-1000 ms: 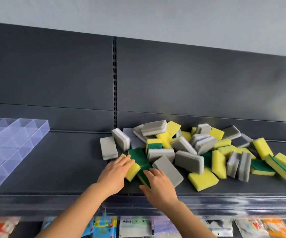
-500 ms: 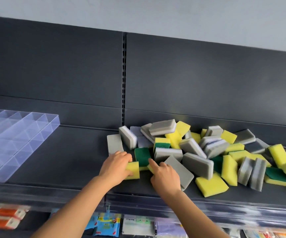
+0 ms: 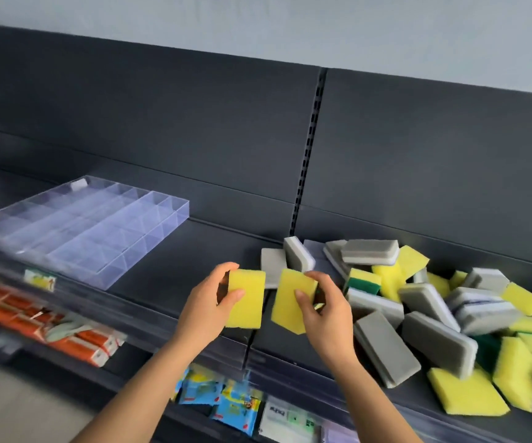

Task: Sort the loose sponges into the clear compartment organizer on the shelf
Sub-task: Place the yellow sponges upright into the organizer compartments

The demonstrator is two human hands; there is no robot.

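Note:
My left hand point(image 3: 207, 306) grips a yellow sponge point(image 3: 248, 298) above the shelf's front edge, yellow face toward me. Beside it, my right hand point(image 3: 325, 310) grips a second yellow sponge point(image 3: 290, 302), tilted. A heap of loose sponges point(image 3: 434, 308), grey, yellow and green-backed, lies to the right of both hands on the dark shelf point(image 3: 175, 276). The clear compartment organizer point(image 3: 79, 230) sits at the left of the same shelf, its cells holding nothing that I can see.
The shelf's back panel has a slotted upright point(image 3: 309, 148) behind the heap. Below the front lip hang orange packets point(image 3: 34, 321) at left and blue packets point(image 3: 223, 398) under my arms. A grey sponge point(image 3: 386, 350) overhangs near the front edge.
Both hands have lifted a yellow sponge each off the pile's left edge. The view has swung left, so the organizer now shows more fully and the heap sits further right.

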